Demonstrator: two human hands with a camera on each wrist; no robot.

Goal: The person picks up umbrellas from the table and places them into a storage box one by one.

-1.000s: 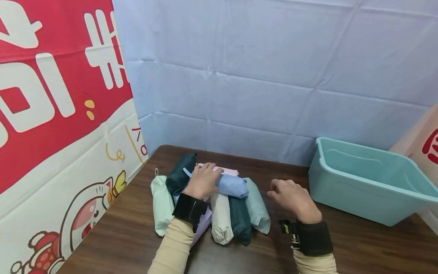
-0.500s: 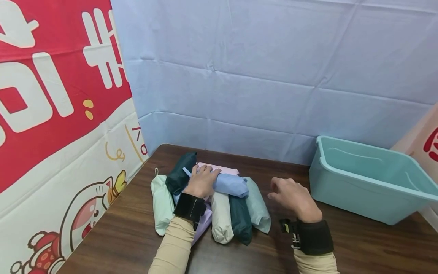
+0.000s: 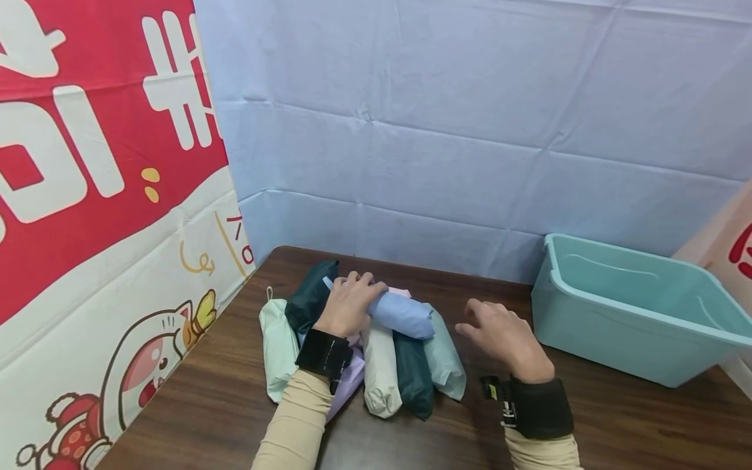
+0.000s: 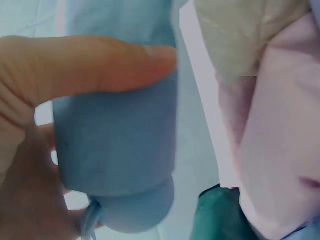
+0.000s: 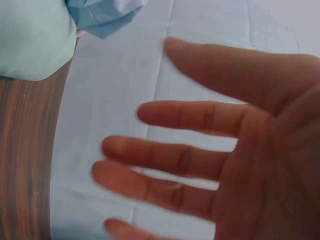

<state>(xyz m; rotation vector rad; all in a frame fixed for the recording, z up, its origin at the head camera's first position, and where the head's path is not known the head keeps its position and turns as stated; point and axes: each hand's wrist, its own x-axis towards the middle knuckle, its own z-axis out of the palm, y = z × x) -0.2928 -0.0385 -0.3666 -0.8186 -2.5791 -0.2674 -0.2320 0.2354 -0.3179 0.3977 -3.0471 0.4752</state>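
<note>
My left hand [image 3: 346,307] grips a blue folding umbrella [image 3: 405,314] above the pile, its thumb laid across the umbrella. In the left wrist view the umbrella's rounded end [image 4: 140,207] and cord loop [image 4: 90,220] show. Beneath and around it lie several more sleeved bundles: a cream one [image 3: 380,378], a dark green one [image 3: 414,378], a pale teal one [image 3: 444,359], a lilac one [image 3: 348,382], a mint one [image 3: 279,346] and another dark green one [image 3: 308,297]. To the right of the pile, my right hand [image 3: 508,336] hovers with fingers spread, holding nothing.
A teal plastic bin [image 3: 617,333] stands at the right on the dark wooden table [image 3: 194,405]. Pale blue cloth [image 3: 440,143] hangs behind the table. A red and white printed banner [image 3: 117,228] lines the left side.
My left hand has lifted the blue umbrella slightly off the pile and shifted it a little right, covering more of the pink bundle behind. The right hand has barely moved.
</note>
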